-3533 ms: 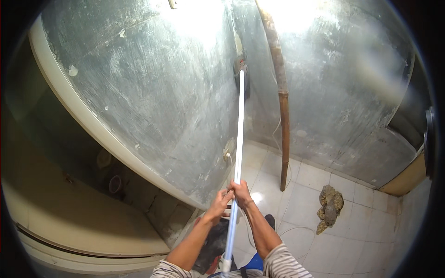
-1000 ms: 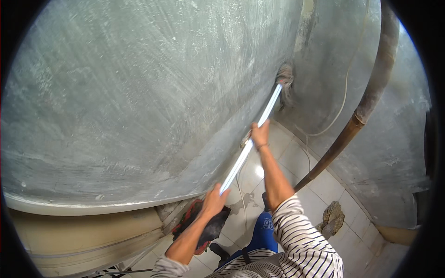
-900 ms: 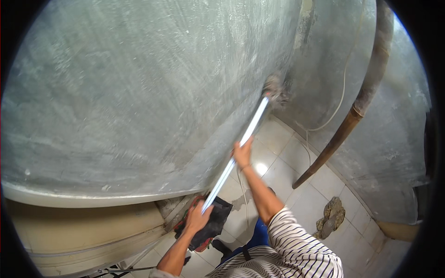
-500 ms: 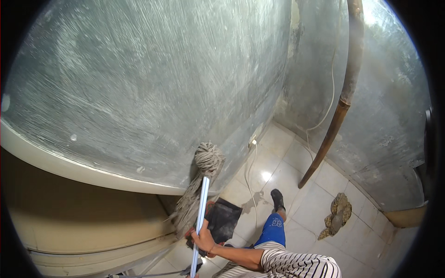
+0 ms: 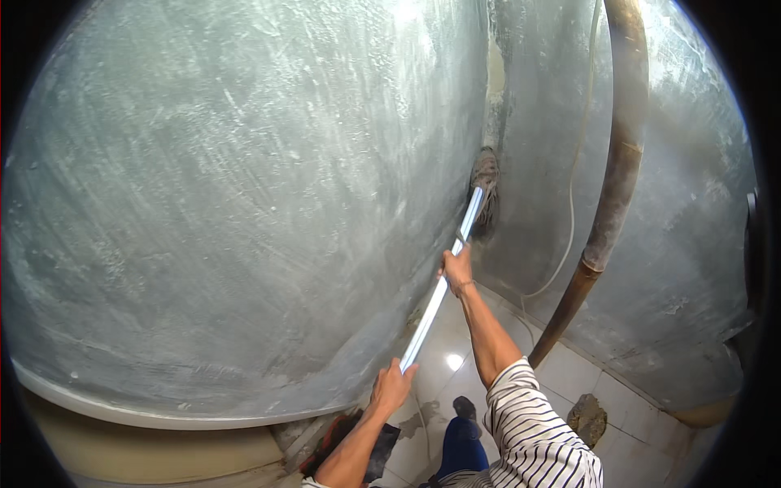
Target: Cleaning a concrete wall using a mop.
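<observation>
Both my hands are closed around the pale blue-white handle of a mop (image 5: 435,305). My left hand (image 5: 391,385) grips the lower end, nearest my body. Higher up, my right hand (image 5: 457,268) wraps round the shaft just below a dark loop on it. The handle slants up and to the right. At its far end the grey string mop head (image 5: 486,175) presses into the corner where the large grey-green wall (image 5: 244,203) meets the right-hand wall (image 5: 537,163).
A long bamboo pole (image 5: 618,179) leans at the right, with a white cable (image 5: 570,220) hanging beside it. On the tiled floor (image 5: 569,366) lies a crumpled brown cloth (image 5: 587,420). A black and red item (image 5: 378,451) sits near my left forearm. My foot (image 5: 464,408) stands on the tiles.
The mop head has moved up and right, from the lower edge of the left wall into the corner. Both arms now reach farther forward, and my left hand has come fully into sight.
</observation>
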`<state>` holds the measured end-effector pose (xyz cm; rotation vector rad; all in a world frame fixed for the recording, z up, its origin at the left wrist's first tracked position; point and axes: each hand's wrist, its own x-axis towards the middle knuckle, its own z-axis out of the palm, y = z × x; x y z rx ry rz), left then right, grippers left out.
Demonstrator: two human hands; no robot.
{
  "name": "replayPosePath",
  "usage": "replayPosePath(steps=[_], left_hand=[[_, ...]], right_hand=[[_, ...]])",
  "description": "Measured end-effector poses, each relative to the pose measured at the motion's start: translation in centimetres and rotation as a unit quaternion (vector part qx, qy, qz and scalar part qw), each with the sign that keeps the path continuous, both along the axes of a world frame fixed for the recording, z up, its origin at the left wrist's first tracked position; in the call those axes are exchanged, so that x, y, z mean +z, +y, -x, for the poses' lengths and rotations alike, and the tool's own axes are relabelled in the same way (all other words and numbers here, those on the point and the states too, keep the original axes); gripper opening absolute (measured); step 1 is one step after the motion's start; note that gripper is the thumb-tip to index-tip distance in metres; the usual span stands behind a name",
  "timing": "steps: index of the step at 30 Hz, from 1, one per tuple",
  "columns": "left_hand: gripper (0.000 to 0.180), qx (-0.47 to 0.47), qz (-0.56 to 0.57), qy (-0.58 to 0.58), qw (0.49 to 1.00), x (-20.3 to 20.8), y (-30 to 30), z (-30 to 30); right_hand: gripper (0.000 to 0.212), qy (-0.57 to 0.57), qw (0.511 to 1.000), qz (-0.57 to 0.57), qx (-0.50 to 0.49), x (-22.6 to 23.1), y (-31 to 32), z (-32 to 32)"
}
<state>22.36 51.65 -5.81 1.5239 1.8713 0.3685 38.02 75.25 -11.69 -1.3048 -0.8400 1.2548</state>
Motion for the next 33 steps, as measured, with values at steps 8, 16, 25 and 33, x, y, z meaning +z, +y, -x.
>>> replayPosePath(steps=[8,16,25,33], left_hand=[[0.038,0.001,-0.101,-0.036,0.994,2.6,0.3,-0.8],[0.031,-0.004,-0.263,-0.095,0.96,9.2,1.7,-0.6],[0.032,-0.008,-0.141,-0.003,0.99,3.4,3.2,1.8],[0.04,-0.012,0.027,0.087,0.996,-7.6,3.1,3.0]], right_hand=[[0.027,-0.077,0.993,-0.089,-0.013,9.3,0.2,0.1],[0.02,-0.048,0.938,-0.344,-0.004,25.7,-0.7,2.1],[0.02,0.026,0.969,-0.24,-0.043,13.7,1.8,2.6],[0.032,0.056,0.996,-0.015,-0.071,-6.2,0.5,3.0]])
